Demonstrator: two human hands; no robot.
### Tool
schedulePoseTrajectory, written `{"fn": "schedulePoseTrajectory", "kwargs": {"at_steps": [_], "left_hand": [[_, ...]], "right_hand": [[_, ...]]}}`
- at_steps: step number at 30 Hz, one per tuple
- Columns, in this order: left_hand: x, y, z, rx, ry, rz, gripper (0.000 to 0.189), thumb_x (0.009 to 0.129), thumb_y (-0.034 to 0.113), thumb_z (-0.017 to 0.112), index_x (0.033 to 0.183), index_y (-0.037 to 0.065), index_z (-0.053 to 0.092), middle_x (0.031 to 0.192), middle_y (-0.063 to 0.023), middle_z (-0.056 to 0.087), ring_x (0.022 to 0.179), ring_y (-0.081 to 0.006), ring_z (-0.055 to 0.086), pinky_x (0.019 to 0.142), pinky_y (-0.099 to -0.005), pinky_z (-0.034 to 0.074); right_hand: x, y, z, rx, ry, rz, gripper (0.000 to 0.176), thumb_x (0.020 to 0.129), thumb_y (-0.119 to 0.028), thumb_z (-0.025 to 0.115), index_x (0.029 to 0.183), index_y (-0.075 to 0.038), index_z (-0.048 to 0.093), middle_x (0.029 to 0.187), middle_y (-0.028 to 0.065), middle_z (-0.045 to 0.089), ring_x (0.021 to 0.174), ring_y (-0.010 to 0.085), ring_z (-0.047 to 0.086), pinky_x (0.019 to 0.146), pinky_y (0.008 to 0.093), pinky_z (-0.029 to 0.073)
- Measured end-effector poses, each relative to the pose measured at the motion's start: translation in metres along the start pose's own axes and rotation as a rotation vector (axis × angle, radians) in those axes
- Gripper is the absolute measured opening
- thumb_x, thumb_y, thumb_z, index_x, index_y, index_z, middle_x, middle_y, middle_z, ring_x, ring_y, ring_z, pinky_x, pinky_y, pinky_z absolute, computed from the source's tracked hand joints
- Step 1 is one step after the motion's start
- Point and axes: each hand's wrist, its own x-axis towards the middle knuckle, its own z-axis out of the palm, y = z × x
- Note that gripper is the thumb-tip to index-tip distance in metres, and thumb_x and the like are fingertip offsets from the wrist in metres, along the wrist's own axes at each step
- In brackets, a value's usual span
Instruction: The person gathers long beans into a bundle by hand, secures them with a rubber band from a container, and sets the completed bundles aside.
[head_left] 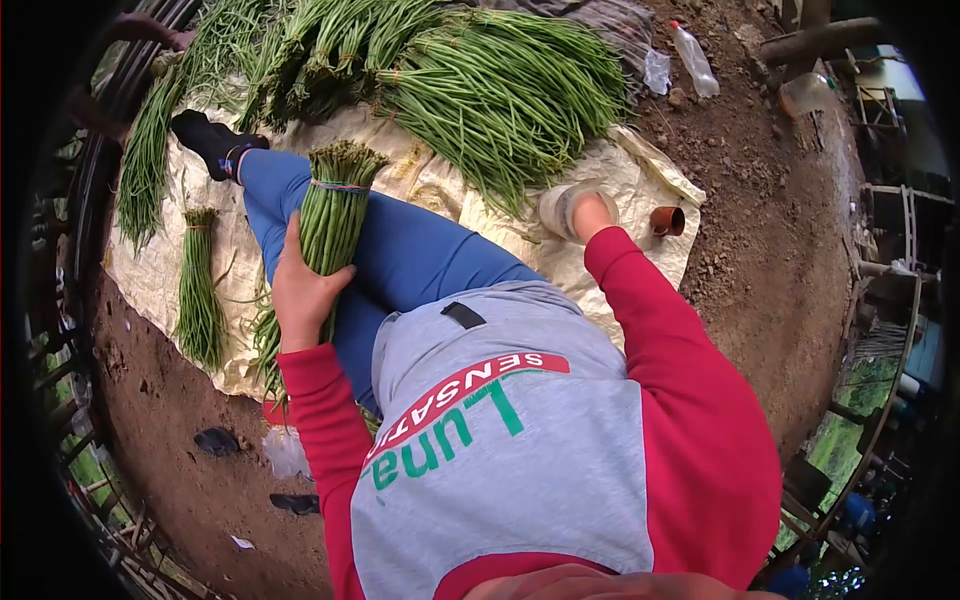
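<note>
My left hand [305, 295] is wrapped round a thick bundle of long green beans [337, 210]. A coloured band circles that bundle near its upper end, and it rests against my blue-trousered legs. My right hand [592, 212] reaches into a cloudy, see-through container [556, 208] on the sheet, so its fingers are hidden. Beside it lies a small brown cup [667, 221] on its side. A slimmer tied bean bundle [200, 290] lies on the pale sheet [150, 275] to the left.
Large heaps of beans [510, 90] cover the sheet's far side. A plastic bottle [695, 60] lies on the soil at the upper right. Another person's hand [180, 40] shows at the upper left. Dark sandals [215, 441] and a plastic bag [286, 452] lie at the lower left.
</note>
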Motion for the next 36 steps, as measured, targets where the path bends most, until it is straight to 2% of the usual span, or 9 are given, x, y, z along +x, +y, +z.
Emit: {"fn": "schedulePoseTrajectory", "kwargs": {"at_steps": [6, 9, 20, 24, 25, 28, 31, 32, 36], "left_hand": [[-0.004, 0.016, -0.004, 0.339, 0.01, -0.053, 0.106, 0.058, 0.024, 0.086, 0.152, 0.014, 0.038, 0.117, -0.02, 0.066, 0.104, -0.0383, 0.065, 0.088, -0.0453, 0.053], [-0.006, 0.013, -0.008, 0.35, 0.002, -0.053, 0.105, 0.058, 0.024, 0.086, 0.151, 0.014, 0.039, 0.114, -0.0201, 0.067, 0.102, -0.0384, 0.065, 0.087, -0.0456, 0.053], [-0.011, 0.013, -0.014, 0.355, -0.034, -0.064, 0.111, 0.06, 0.031, 0.089, 0.155, 0.013, 0.033, 0.12, -0.0212, 0.064, 0.108, -0.0389, 0.062, 0.091, -0.0455, 0.051], [-0.01, 0.0, -0.019, 0.402, 0.047, 0.152, 0.121, 0.061, 0.044, 0.09, 0.158, 0.013, 0.025, 0.14, -0.0239, 0.052, 0.132, -0.0388, 0.048, 0.109, -0.0524, 0.035], [-0.014, 0.014, -0.021, 0.477, 0.073, 0.136, 0.112, 0.066, 0.046, 0.088, 0.156, 0.012, 0.031, 0.148, -0.021, 0.046, 0.143, -0.036, 0.036, 0.116, -0.0568, 0.021], [-0.018, 0.056, -0.033, 0.192, 0.024, 0.433, 0.092, 0.071, 0.039, 0.086, 0.148, 0.01, 0.045, 0.147, -0.0167, 0.05, 0.143, -0.0352, 0.038, 0.118, -0.0568, 0.02], [-0.03, 0.067, -0.019, -0.367, -0.144, 0.344, 0.05, 0.079, 0.017, 0.082, 0.126, 0.007, 0.066, 0.123, -0.0094, 0.068, 0.12, -0.0295, 0.061, 0.119, -0.0562, 0.021], [-0.034, 0.065, -0.012, -0.469, -0.121, 0.248, 0.035, 0.082, 0.008, 0.077, 0.116, 0.005, 0.07, 0.105, -0.0082, 0.071, 0.097, -0.0214, 0.068, 0.111, -0.0472, 0.036], [-0.043, 0.044, 0.006, -0.823, 0.162, -0.11, 0.023, 0.084, -0.001, 0.069, 0.107, 0.002, 0.07, 0.086, -0.0002, 0.066, 0.075, -0.0073, 0.059, 0.074, -0.0216, 0.046]], "right_hand": [[-0.022, -0.057, -0.337, 0.49, -0.333, 0.313, 0.019, 0.084, -0.017, 0.069, 0.1, -0.008, 0.077, 0.105, 0.0153, 0.073, 0.096, 0.0297, 0.069, 0.088, 0.0383, 0.053], [-0.044, -0.045, -0.343, 0.745, -0.037, 0.229, 0.011, 0.076, -0.011, 0.076, 0.084, -0.005, 0.077, 0.086, 0.0149, 0.074, 0.077, 0.0283, 0.07, 0.074, 0.0395, 0.055], [-0.043, -0.013, -0.39, 1.176, -0.13, 0.383, 0.019, 0.08, -0.012, 0.076, 0.095, 0.0, 0.072, 0.081, 0.0087, 0.072, 0.075, 0.0178, 0.067, 0.07, 0.0319, 0.052], [-0.008, -0.073, -0.464, 1.515, -0.101, 0.149, 0.022, 0.086, -0.009, 0.072, 0.106, 0.001, 0.069, 0.089, 0.0054, 0.071, 0.082, 0.0121, 0.065, 0.075, 0.0281, 0.051], [-0.003, -0.096, -0.492, 1.538, -0.125, 0.016, 0.019, 0.088, -0.006, 0.071, 0.105, 0.001, 0.069, 0.094, 0.005, 0.071, 0.086, 0.011, 0.065, 0.078, 0.026, 0.051], [0.006, -0.166, -0.544, 1.608, -0.146, -0.388, 0.018, 0.089, -0.007, 0.071, 0.105, 0.0, 0.07, 0.094, 0.0044, 0.071, 0.088, 0.0112, 0.066, 0.08, 0.0282, 0.052], [0.012, -0.206, -0.569, 1.522, 0.015, -0.696, 0.016, 0.09, -0.007, 0.07, 0.104, 0.0, 0.07, 0.096, 0.0044, 0.071, 0.091, 0.0113, 0.066, 0.084, 0.028, 0.052], [0.013, -0.211, -0.57, 1.522, 0.012, -0.718, 0.016, 0.09, -0.007, 0.07, 0.104, 0.0, 0.07, 0.096, 0.0044, 0.071, 0.091, 0.0113, 0.066, 0.084, 0.028, 0.052], [0.007, -0.214, -0.574, 2.126, -0.493, -0.467, 0.018, 0.088, -0.003, 0.068, 0.105, -0.002, 0.067, 0.098, 0.0102, 0.07, 0.097, 0.0193, 0.066, 0.099, 0.0356, 0.05]]}}
